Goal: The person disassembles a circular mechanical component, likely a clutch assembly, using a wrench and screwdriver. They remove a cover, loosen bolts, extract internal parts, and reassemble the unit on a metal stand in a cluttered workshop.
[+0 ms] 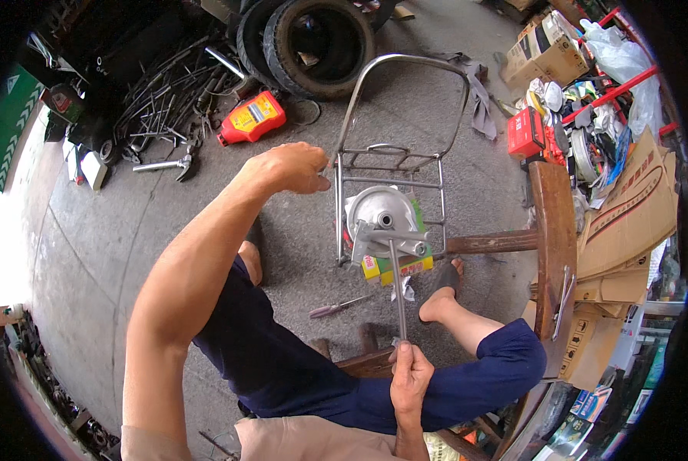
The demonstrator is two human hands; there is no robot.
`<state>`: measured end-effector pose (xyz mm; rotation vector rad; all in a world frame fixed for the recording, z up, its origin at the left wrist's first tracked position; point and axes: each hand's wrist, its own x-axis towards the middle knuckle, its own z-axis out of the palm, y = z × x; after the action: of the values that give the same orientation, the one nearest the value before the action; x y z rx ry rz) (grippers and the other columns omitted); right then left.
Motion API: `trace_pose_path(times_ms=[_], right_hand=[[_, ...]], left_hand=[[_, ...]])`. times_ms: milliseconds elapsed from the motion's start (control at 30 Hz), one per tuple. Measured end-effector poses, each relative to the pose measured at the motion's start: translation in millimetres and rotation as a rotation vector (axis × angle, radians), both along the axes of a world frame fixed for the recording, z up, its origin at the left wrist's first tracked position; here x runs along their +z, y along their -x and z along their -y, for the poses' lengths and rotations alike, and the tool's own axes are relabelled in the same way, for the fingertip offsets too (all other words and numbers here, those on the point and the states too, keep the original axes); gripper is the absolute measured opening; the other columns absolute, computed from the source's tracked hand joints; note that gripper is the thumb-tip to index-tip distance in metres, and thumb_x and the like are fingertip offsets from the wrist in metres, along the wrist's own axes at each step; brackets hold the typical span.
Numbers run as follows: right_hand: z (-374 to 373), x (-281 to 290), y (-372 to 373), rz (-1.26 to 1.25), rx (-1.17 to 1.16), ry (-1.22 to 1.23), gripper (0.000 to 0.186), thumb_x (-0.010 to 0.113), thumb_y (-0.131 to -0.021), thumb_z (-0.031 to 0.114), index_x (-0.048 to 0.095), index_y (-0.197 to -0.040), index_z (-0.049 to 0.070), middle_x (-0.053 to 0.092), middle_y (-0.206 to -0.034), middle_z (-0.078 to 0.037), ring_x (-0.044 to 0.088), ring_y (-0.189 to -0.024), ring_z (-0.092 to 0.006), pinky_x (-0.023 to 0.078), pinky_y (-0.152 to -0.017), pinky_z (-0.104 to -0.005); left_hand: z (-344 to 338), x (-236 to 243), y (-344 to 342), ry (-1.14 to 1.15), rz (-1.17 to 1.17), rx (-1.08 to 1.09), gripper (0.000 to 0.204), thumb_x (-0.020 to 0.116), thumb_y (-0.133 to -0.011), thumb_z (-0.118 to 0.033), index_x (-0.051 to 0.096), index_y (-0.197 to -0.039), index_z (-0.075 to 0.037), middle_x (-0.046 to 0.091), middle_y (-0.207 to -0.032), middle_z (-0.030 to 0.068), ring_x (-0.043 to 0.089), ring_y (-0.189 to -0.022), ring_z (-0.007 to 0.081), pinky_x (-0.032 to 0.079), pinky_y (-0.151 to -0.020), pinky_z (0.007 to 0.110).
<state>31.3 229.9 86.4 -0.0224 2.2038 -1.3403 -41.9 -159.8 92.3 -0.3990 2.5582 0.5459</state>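
My right hand (pixel 411 378) is closed around the near end of a thin metal rod (pixel 398 296). The rod's far end meets a bracket on a round silver brake hub plate (pixel 381 215), which has a hole in its middle. This plate lies over the lower part of a chrome tube luggage rack (pixel 442 173), with a yellow and green box (pixel 413 266) partly hidden beneath it. My left hand (pixel 292 167) is raised just left of the rack, with fingers half bent and the thumb a little apart. I see nothing in it.
Beyond the rack are tyres (pixel 276 54), a red bottle (pixel 253 117) and a hammer (pixel 164 164). A screwdriver (pixel 336 307) lies on the floor near my legs. To the right are a wooden frame (pixel 553 230), a red case (pixel 525 134) and cardboard (pixel 628 207).
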Motion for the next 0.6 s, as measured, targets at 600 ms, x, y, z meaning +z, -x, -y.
trace_pose_path(times_ms=[600], right_hand=[[6.8,0.8,1.5,-0.032,0.066,-0.027,0.043,0.053,-0.098,0.033,0.057,-0.071,0.0,0.047,-0.057,-0.002,0.041,-0.056,-0.0069,0.035,-0.05,-0.0289]], left_hand=[[-0.4,0.1,-0.9,-0.018,-0.053,-0.04,0.042,0.061,-0.087,-0.038,0.063,-0.1,0.001,0.066,-0.093,0.024,0.062,-0.097,0.041,0.049,-0.084,0.048]])
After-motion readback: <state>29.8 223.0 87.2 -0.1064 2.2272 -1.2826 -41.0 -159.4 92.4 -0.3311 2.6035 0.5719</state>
